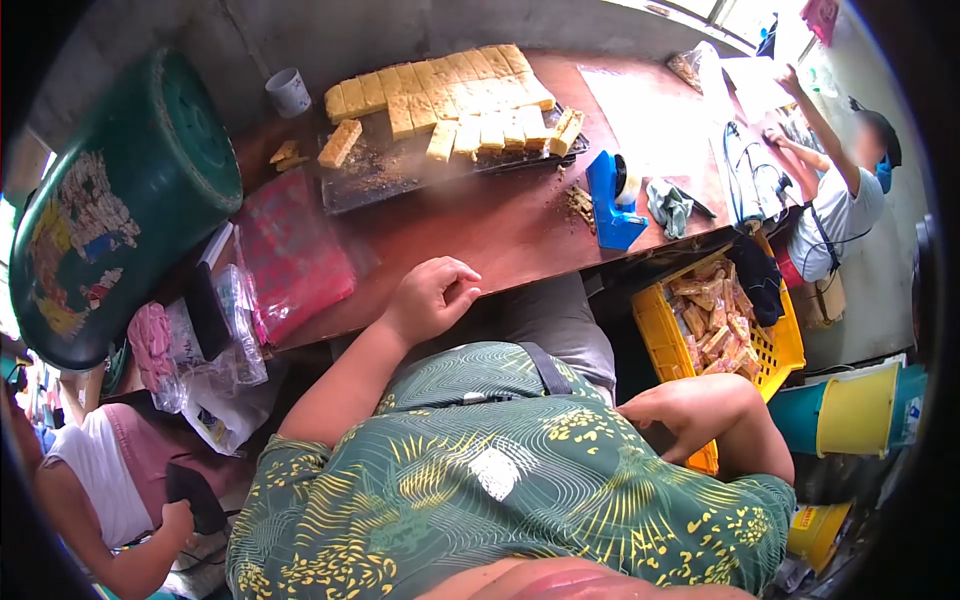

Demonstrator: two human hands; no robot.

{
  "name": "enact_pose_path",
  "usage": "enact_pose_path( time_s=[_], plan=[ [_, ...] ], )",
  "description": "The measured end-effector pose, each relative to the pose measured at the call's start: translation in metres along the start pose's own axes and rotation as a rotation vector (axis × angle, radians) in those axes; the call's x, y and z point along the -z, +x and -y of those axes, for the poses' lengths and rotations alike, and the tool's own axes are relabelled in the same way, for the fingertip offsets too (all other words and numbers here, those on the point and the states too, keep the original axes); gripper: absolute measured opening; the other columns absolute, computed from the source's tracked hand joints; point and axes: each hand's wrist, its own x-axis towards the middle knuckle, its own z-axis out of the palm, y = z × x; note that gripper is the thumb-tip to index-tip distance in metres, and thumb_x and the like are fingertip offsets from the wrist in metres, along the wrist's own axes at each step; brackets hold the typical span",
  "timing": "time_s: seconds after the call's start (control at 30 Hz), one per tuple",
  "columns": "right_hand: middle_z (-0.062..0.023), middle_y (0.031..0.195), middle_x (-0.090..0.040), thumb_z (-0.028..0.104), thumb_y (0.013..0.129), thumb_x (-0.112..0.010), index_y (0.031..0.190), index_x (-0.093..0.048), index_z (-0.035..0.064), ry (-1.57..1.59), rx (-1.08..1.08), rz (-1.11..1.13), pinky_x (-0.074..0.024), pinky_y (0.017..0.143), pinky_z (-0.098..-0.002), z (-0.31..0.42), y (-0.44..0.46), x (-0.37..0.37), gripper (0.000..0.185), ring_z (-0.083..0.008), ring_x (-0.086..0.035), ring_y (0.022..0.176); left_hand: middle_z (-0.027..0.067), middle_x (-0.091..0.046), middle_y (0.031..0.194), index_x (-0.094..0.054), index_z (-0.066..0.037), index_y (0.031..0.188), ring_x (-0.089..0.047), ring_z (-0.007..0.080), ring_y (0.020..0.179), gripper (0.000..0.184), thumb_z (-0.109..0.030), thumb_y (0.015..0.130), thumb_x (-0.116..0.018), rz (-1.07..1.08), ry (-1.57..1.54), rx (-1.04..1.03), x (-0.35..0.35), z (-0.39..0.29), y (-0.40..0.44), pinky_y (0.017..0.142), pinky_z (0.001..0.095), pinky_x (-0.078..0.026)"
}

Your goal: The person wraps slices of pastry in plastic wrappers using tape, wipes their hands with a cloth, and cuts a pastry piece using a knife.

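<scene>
My left hand is at the front edge of the brown table, loosely curled with a gap between thumb and fingers, and nothing shows in it. My right arm is bent at my side, and my right hand is by my hip with its fingers mostly hidden. Beyond my left hand, a dark tray bears rows of cut yellow cake bars, with crumbs on its bare part. One bar lies apart at the tray's left. A blue tape dispenser stands to the right of the tray.
A yellow crate of wrapped bars stands low at right, near stacked buckets. Pink-red plastic, a large green tub and a white mug are at left. A grey cloth lies right. People sit on both sides.
</scene>
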Motion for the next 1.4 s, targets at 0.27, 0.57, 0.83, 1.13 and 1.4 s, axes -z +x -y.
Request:
enact_pose_path(
  time_s=[0.27,0.57,0.83,1.13,1.4],
  plan=[
    [-0.0206,0.107,-0.073,0.014,0.085,-0.076,0.127,-0.066,0.0061,-0.129,-0.185,-0.016,-0.0566,0.086,-0.0449,-0.02,0.007,-0.003,0.043,-0.0379,-0.071,0.102,0.0105,-0.071,0.094,-0.071,-0.006,0.1,-0.069,0.0294,0.088,0.015,-0.011,0.088,-0.077,0.005,0.054,-0.025,0.0,0.0,0.002,0.08,0.0393,-0.055],
    [-0.0226,0.104,-0.072,0.02,0.081,-0.079,0.109,-0.07,0.0018,-0.118,-0.071,0.031,-0.0548,0.086,-0.0472,-0.02,0.013,-0.006,0.035,-0.0437,-0.068,0.099,0.0083,-0.07,0.09,-0.072,-0.007,0.099,-0.066,0.0287,0.084,0.013,-0.013,0.088,-0.076,0.034,0.077,-0.024,0.001,-0.001,0.003,0.079,0.0398,-0.053],
    [-0.0234,0.099,-0.072,0.022,0.084,-0.079,0.11,-0.069,0.0002,-0.204,-0.175,-0.018,-0.0553,0.084,-0.0466,-0.018,0.021,-0.009,0.036,-0.0435,-0.068,0.094,0.0068,-0.071,0.088,-0.072,-0.009,0.098,-0.067,0.0279,0.085,0.012,-0.013,0.087,-0.076,-0.005,0.078,-0.083,0.0,0.0,0.003,0.079,0.0401,-0.053],
    [-0.0165,0.095,-0.073,0.019,0.087,-0.078,0.107,-0.073,0.0004,0.049,-0.087,-0.078,-0.0552,0.079,-0.0399,-0.027,0.009,-0.005,0.028,-0.0311,-0.07,0.085,0.0051,-0.073,0.091,-0.073,-0.01,0.097,-0.068,0.0267,0.089,0.01,-0.014,0.088,-0.076,0.006,0.116,-0.095,-0.002,0.004,0.002,0.084,0.0391,-0.054],
    [-0.0141,0.089,-0.068,0.016,0.084,-0.076,0.095,-0.071,0.0014,-0.112,-0.094,-0.157,-0.0537,0.078,-0.0399,-0.03,0.004,0.005,0.019,-0.0315,-0.067,0.085,0.0048,-0.073,0.092,-0.073,-0.01,0.096,-0.068,0.027,0.091,0.009,-0.016,0.089,-0.075,0.022,0.117,-0.083,-0.002,0.006,0.001,0.086,0.04,-0.053]
  ],
)
